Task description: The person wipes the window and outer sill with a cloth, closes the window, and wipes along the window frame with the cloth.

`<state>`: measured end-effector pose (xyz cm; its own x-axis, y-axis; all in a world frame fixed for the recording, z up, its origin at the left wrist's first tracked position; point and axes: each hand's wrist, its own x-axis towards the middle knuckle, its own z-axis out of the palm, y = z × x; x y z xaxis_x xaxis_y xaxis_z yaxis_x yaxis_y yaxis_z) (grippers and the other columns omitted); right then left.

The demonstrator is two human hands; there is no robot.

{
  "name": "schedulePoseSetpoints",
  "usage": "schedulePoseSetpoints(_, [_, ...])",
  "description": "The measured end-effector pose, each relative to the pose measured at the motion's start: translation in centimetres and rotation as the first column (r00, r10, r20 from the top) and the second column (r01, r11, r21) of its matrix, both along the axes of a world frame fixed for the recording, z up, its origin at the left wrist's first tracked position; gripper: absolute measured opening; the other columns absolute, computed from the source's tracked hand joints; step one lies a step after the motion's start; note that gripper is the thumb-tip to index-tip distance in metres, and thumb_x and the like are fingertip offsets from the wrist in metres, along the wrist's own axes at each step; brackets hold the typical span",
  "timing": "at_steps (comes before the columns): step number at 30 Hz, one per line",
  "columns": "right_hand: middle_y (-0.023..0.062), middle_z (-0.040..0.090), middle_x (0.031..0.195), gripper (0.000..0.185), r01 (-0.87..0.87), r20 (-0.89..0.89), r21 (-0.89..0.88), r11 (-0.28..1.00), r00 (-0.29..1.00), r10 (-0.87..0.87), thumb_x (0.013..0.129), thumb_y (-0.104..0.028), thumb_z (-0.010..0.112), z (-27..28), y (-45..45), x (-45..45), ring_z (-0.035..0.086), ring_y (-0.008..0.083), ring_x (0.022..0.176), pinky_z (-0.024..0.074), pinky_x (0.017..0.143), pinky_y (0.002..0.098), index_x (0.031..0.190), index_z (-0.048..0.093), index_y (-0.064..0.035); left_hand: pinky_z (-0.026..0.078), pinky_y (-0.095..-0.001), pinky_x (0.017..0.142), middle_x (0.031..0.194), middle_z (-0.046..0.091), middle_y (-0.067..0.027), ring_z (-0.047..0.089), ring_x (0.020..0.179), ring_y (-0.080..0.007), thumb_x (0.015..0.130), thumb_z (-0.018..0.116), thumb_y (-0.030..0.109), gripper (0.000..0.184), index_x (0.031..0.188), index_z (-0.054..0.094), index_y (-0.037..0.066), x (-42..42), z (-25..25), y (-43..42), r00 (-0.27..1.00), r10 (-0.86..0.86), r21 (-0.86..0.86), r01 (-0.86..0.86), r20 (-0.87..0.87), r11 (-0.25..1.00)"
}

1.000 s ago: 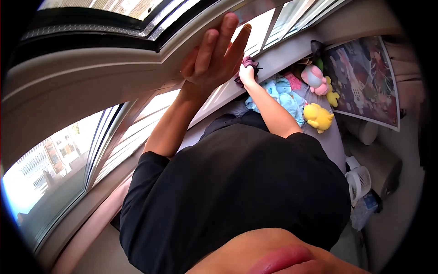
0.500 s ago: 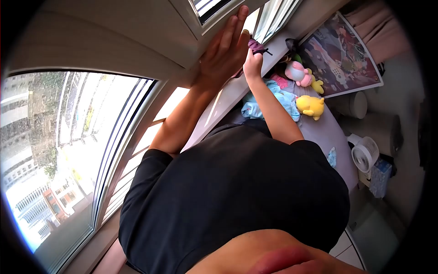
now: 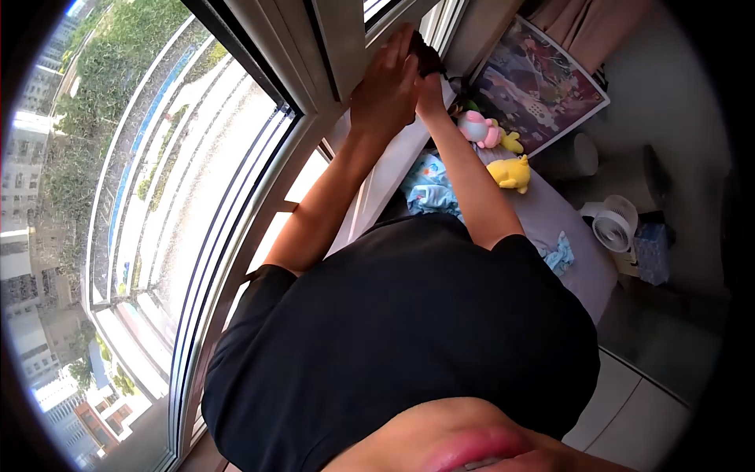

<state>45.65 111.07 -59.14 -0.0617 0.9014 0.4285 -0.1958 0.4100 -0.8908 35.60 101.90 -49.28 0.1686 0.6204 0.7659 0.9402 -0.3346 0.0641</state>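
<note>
My right hand (image 3: 429,96) is closed round a dark, bunched cloth (image 3: 425,58) beside the window frame (image 3: 334,82). My left hand (image 3: 383,88) is up against the frame, its fingers stretched out and lying close to the cloth. Part of the cloth is hidden behind the fingers, so I cannot tell whether the left hand presses on it. Both arms reach forward over the sill (image 3: 385,177), the two hands nearly touching.
A large window pane (image 3: 157,181) stands at the left. Below the right arm, a bed (image 3: 550,220) holds light-blue fabric (image 3: 432,189), a yellow plush toy (image 3: 511,173) and a pink-and-white plush (image 3: 478,128). A poster (image 3: 539,82) and a small fan (image 3: 614,224) are farther right.
The window frame and outside view have shifted as my head turned. My left hand has moved down and is bent more at the fingers. The cloth stays in my right hand.
</note>
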Motion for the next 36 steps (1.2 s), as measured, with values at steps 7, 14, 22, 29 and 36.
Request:
schedulePoseSetpoints(7, [0.005,0.061,0.116,0.035,-0.113,0.044,-0.005,0.994,0.993,0.113,0.103,-0.01,0.057,0.5,0.2,0.7,0.06,0.0156,0.105,0.0499,0.092,0.0316,0.137,0.051,-0.0059,0.051,-0.0448,0.105,0.153,0.051,-0.0076,0.049,0.138,-0.0346,0.077,0.075,0.01,0.024,0.1,0.068,0.007,-0.3,-0.9,-0.1,0.992,-0.083,-0.03,0.086,0.093,0.996])
schedulePoseSetpoints(14, [0.0094,0.065,0.121,0.033,0.021,0.105,0.105,0.994,0.994,-0.032,0.097,-0.002,0.053,-0.2,0.5,1.2,0.062,0.0204,0.113,0.0493,0.1,0.0348,0.13,0.059,-0.0028,0.043,-0.0443,0.113,0.14,0.061,-0.0061,0.049,0.14,-0.0314,0.081,0.076,0.015,0.016,0.096,0.072,0.01,-0.2,-1.2,0.3,0.993,-0.08,-0.051,0.085,0.092,0.995])
schedulePoseSetpoints(22, [0.0076,0.07,0.105,0.018,0.187,-0.129,0.154,0.97,0.977,-0.168,0.1,-0.007,0.064,6.4,0.5,1.8,0.065,0.0159,0.094,0.0515,0.086,0.0315,0.115,0.066,0.0024,0.037,-0.0371,0.112,0.136,0.064,0.0024,0.048,0.141,-0.0187,0.08,0.071,0.012,0.025,0.103,0.073,0.02,0.7,-0.7,0.6,0.991,0.12,0.055,-0.117,-0.054,0.992])
schedulePoseSetpoints(29, [0.007,0.069,0.088,0.008,0.224,0.03,0.483,0.847,0.962,-0.271,0.097,-0.007,0.072,1.9,7.9,0.7,0.065,0.0165,0.079,0.0495,0.069,0.0279,0.103,0.072,-0.0013,0.032,-0.0284,0.111,0.127,0.071,0.0122,0.055,0.131,-0.0069,0.081,0.062,0.028,0.018,0.097,0.072,0.028,1.2,-1.7,1.8,0.883,0.432,0.23,-0.388,-0.184,0.892])
schedulePoseSetpoints(36, [0.009,0.073,0.094,0.011,-0.074,0.122,0.355,0.932,0.992,0.033,0.094,-0.005,0.075,0.4,8.0,1.9,0.072,0.0183,0.086,0.0565,0.077,0.0287,0.104,0.073,-0.0029,0.029,-0.0301,0.107,0.119,0.073,0.0162,0.055,0.123,-0.0078,0.079,0.062,0.027,0.012,0.087,0.07,0.031,1.9,-2.0,2.4,0.841,0.513,0.263,-0.462,-0.174,0.847])
